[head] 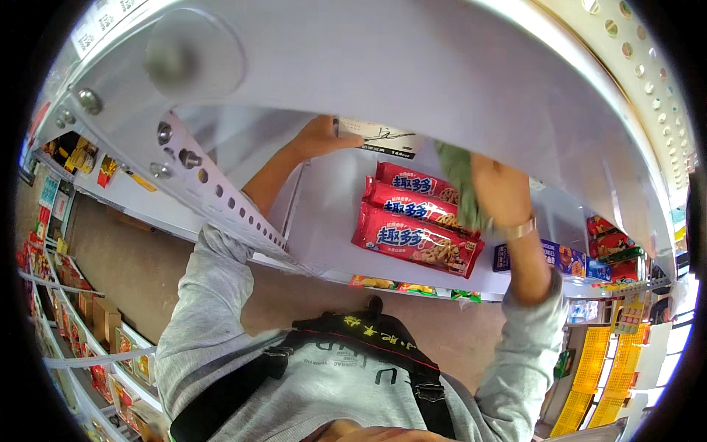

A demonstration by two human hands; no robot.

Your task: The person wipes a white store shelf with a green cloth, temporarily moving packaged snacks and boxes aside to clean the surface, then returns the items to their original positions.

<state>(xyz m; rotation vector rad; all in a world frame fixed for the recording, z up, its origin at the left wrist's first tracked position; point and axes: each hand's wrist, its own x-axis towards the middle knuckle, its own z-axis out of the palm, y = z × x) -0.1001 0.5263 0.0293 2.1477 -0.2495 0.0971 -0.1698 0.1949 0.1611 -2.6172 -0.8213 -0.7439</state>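
My left hand (320, 139) reaches deep under the upper shelf, its fingers on the near side of a pale box (381, 139) that bears print and handwriting. The shelf above hides the back of that box. A crumpled green cloth (458, 182) is held in my right hand (500, 190), to the right of the box. A metal band sits on that wrist. Between the hands, several red packs of chocolate chip cookies (417, 246) lie on the white lower shelf (326, 221), the nearest overlapping the one behind. The cloth hangs close by their right ends.
The white upper shelf (375, 61) spans overhead. A perforated upright (237, 210) with bolts stands beside my left forearm. Purple cookie boxes (569, 258) and red packs (610, 243) sit at the right. Stocked shelves (94, 353) are at far left, yellow racks (591, 359) at lower right.
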